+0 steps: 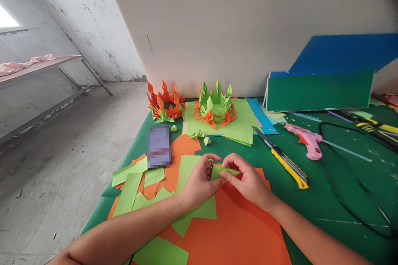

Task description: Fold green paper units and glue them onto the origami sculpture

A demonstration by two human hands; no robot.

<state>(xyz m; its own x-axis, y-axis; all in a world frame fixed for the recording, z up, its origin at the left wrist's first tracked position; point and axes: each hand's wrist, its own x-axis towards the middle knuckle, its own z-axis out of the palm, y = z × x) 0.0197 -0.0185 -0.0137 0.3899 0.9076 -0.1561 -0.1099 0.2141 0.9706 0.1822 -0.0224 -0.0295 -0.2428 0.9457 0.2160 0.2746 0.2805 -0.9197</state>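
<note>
Between both hands is a small piece of green paper point(217, 171), partly folded, held just above the sheets. My left hand point(203, 180) pinches its left side, thumb in front and fingers curled behind. At its right, my right hand point(241, 174) grips a folded edge between thumb and fingers. Part of the paper is hidden by the fingers. Underneath lie a larger green sheet point(203, 209) and a big orange sheet point(242, 232). Beyond the hands, a green folded-paper crown point(214, 103) with orange flowers and an orange paper crown point(164, 103) stand side by side.
A yellow utility knife point(287, 165) and a pink glue gun point(306, 138) with a cord lie to the right. On the left are a blurred phone-shaped object point(159, 147) and green paper scraps point(129, 192). A white board point(217, 33) and a green box point(320, 91) stand behind.
</note>
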